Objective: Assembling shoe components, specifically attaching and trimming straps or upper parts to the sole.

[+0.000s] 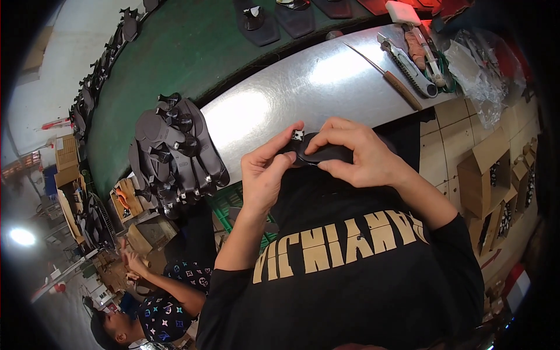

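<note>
Sandal (333,154): grasped by left hand (263,172) and right hand (372,156).
Strap (298,135): at left hand, apparently mid-fitting.
Hands: next move likely calls for pressure.

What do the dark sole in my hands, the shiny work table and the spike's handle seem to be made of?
Dark sole: probably foam or rubber, as its surface looks matte, though fingers hide much.
Work table: likely bare metal, with a smooth silvery finish reflecting bright glare.
Handle: looks like wood, brown and dull, though plastic can't be ruled out.
</note>
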The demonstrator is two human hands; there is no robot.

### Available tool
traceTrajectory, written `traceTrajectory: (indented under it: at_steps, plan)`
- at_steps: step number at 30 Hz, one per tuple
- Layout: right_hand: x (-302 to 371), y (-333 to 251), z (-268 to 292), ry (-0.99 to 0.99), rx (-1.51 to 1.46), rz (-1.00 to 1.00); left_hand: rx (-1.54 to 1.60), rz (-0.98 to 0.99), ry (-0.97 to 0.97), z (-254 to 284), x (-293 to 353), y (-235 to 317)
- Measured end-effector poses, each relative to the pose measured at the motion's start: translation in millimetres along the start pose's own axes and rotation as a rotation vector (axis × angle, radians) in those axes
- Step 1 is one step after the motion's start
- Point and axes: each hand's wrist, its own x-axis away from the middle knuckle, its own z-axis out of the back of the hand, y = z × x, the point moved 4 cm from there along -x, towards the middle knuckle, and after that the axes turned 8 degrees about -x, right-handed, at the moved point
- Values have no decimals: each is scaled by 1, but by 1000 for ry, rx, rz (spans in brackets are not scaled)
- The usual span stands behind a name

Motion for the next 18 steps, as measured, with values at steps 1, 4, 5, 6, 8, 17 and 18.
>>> traceTrajectory:
  at_steps: [1, 4, 5, 6, 8, 17, 18]
  plan:
    - [-1, 3, 1, 24, -40, 1, 28, 14, 3, 0, 0, 1]
    - [1, 10, -1, 71, -71, -2, -58, -6, -35, 1, -1, 1]
    - [1, 11, -2, 92, -63, -7, -58, -5, -34, 0, 0, 1]
    - [2, 12, -4, 92, -64, -7, -78, -29, -29, 0, 1, 2]
    - [3, 13, -7, 151, -104, 26, -97, -51, -28, -3, 2, 2]
    - [4, 3, -13, 135, 240, 233, -73, -8, 45, 1, 5, -5]
    - [3, 4, -12, 95, 200, 225, -92, -32, 31, 2, 6, -6]
